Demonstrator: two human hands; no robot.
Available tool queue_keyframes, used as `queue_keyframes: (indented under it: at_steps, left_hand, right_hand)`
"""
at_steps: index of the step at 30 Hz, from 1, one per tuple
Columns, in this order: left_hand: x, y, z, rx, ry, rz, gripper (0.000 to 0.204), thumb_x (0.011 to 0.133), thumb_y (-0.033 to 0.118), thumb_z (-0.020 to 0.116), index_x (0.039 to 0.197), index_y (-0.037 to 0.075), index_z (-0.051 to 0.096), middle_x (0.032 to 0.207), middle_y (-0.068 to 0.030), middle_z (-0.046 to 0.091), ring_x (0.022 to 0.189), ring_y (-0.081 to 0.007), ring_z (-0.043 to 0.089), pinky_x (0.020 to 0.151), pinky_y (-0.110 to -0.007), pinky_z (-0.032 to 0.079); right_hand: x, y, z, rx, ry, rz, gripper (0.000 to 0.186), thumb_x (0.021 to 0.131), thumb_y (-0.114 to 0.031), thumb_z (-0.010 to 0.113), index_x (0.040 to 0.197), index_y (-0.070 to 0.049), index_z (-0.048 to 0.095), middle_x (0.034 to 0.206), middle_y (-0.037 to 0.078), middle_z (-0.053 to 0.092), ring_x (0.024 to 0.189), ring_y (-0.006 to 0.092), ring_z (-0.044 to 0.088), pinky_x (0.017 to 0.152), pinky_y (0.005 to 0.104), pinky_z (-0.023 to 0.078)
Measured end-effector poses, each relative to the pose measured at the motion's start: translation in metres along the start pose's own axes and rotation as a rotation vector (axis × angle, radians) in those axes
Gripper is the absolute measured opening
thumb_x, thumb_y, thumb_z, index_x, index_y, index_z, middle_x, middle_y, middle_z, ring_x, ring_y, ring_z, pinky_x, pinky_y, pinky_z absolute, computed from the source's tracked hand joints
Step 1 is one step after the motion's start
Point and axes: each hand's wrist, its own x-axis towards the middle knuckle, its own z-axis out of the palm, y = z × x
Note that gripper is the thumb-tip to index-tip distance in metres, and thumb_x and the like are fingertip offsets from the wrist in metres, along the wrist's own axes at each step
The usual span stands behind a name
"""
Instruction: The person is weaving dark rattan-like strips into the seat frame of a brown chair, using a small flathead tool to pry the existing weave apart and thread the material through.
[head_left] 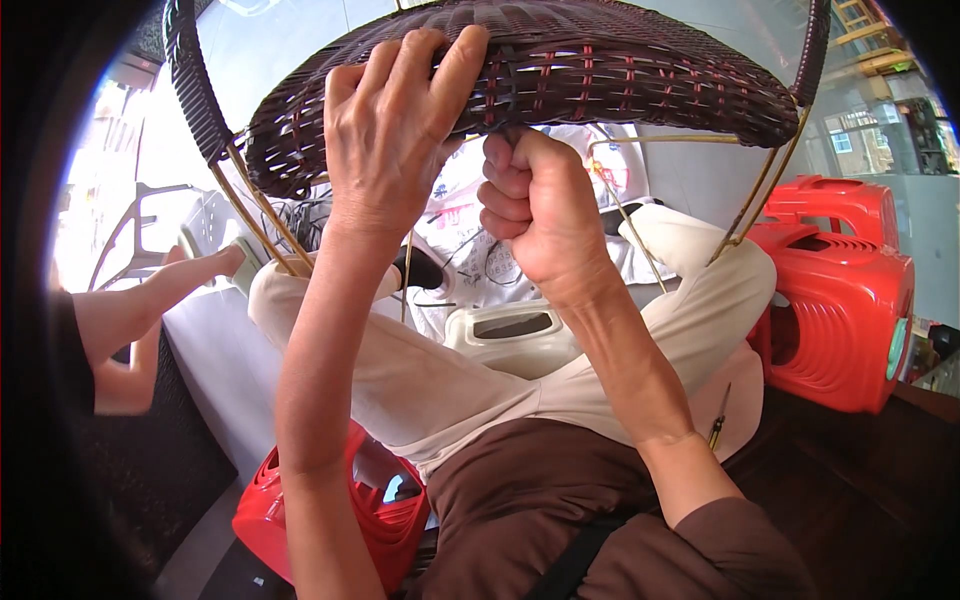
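A dark brown wicker chair seat point(630, 85) with reddish strands stands in front of me on gold-coloured metal legs point(765, 195). My left hand point(385, 140) grips its near edge, fingers laid over the top and the thumb side tucked below. Just right of it, under the woven rim, my right hand point(545, 205) is closed in a fist. A short piece of dark strand point(512, 132) shows between that fist and the rim; the rest is hidden by the fingers.
Red plastic stools point(830, 310) stand at the right, with another red stool point(265, 510) at lower left. A pale stool point(510, 330) and a printed white sack point(490, 260) lie between my legs. A screwdriver point(718, 425) rests by my right thigh. Another person's leg point(150, 300) is at left.
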Motion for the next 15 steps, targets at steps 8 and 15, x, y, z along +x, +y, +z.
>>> queue_keyframes:
  at_steps: [8, 15]
  left_hand:
    - [0.0, 0.003, -0.007, -0.065, -0.059, -0.048, 0.068, 0.062, 0.023, 0.077, 0.125, 0.02, 0.052, 0.106, 0.0008, 0.058, 0.094, -0.0171, 0.058, 0.077, -0.035, 0.042]
    - [0.0, 0.005, -0.004, -0.051, -0.031, -0.073, 0.077, 0.052, 0.032, 0.084, 0.121, 0.021, 0.052, 0.106, 0.0014, 0.059, 0.096, -0.017, 0.06, 0.078, -0.036, 0.043]
  right_hand:
    - [-0.007, 0.012, -0.001, -0.319, 0.018, -0.262, 0.021, 0.083, -0.007, 0.039, 0.066, -0.003, 0.05, 0.053, -0.007, 0.031, 0.043, 0.0018, 0.021, 0.039, 0.0208, 0.017]
    - [-0.003, 0.027, -0.009, -0.52, 0.019, -0.459, 0.025, 0.085, -0.005, 0.039, 0.064, -0.002, 0.053, 0.052, -0.007, 0.034, 0.044, 0.0011, 0.025, 0.04, 0.0199, 0.019]
